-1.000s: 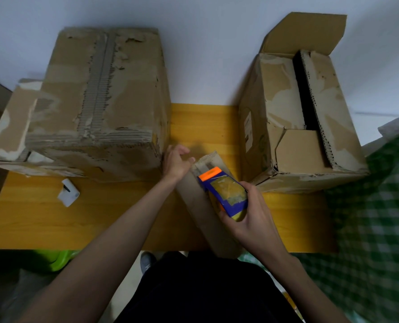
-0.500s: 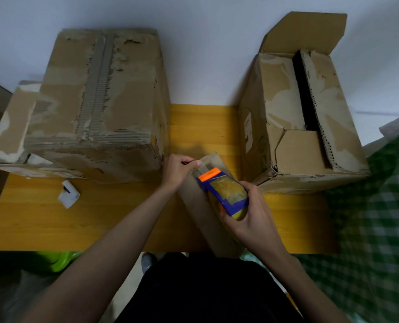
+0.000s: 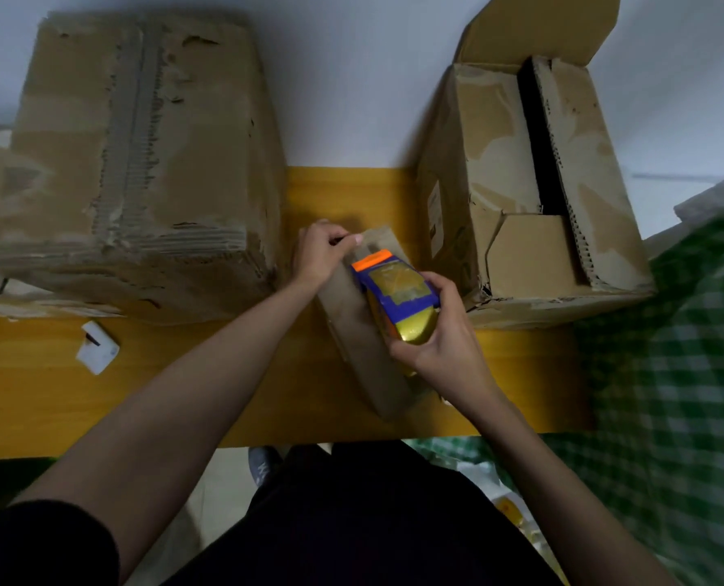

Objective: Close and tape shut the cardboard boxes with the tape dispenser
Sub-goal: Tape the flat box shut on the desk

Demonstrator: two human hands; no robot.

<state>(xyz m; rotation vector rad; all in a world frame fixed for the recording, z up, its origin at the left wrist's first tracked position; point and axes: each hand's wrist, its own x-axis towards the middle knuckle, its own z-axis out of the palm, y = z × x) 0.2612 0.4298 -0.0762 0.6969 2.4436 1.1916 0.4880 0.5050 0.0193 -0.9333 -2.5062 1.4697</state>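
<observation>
Gripping tape dispenser [image 3: 398,296], right hand [image 3: 445,332] over box [image 3: 364,332].

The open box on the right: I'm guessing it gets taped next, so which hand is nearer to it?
Right. The right hand, gripping the tape dispenser, sits just beside the open box. The left hand is farther off, across the small box.

The single head camera looked steeply down, close over the wooden table [image 3: 191,399] against the wall [image 3: 352,78].
</observation>
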